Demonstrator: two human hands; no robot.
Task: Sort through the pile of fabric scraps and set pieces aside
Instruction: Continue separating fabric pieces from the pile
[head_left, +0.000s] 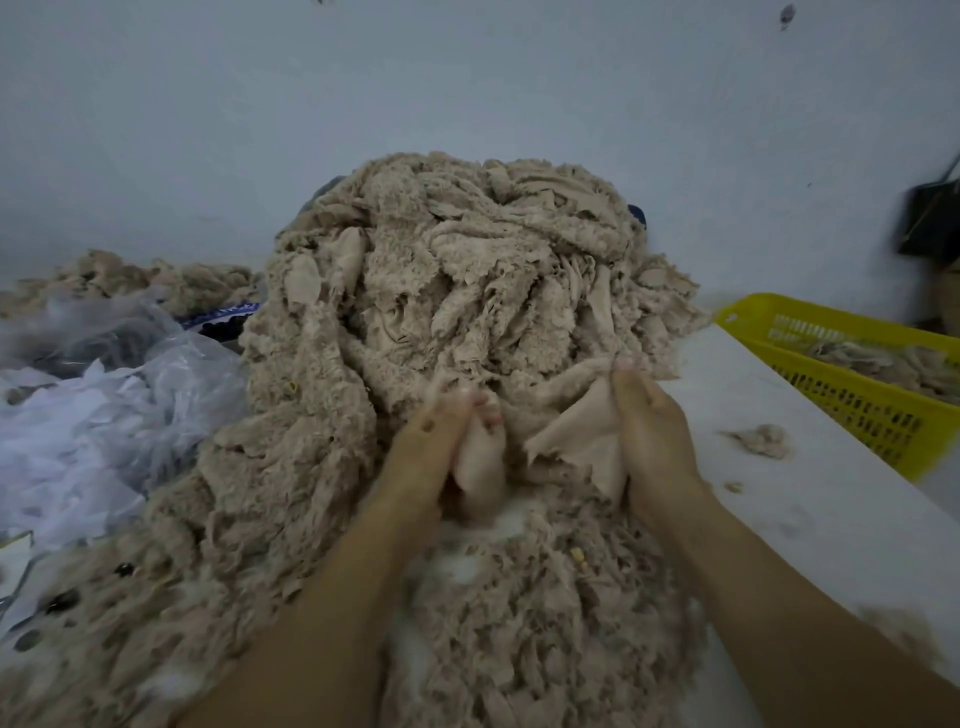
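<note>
1. Two bare forearms reach in from the near edge, over the low front skirt of the pile of fabric scraps (441, 270), which spreads across the table (810, 519) almost to the camera.
2. The left hand (441, 436) sits at the foot of the pile. Its fingers (483, 410) are curled tight around a bunched beige piece (480, 467), which hangs down out of the fist.
3. Just beside it, the right hand (654, 431) pinches the top edge of a flat beige piece (576, 441) between thumb and fingertips, and the cloth droops along the palm. Whether the two pieces are joined cannot be told.
4. To the right of the hands the white table shows bare, with a small fluffy tuft (763, 440) lying on it.
5. Behind the hands the pile climbs into a tall mound of tangled, fuzzy tan strips.
6. At the right edge a yellow basket (852, 415) holds a few more scraps (883, 358).
7. On the left lie crumpled plastic bags (104, 395), touching the pile, with a lower heap of scraps (156, 280) behind them.
8. Farthest back stands a pale wall (467, 78), with a dark bag (930, 218) against it on the right.
</note>
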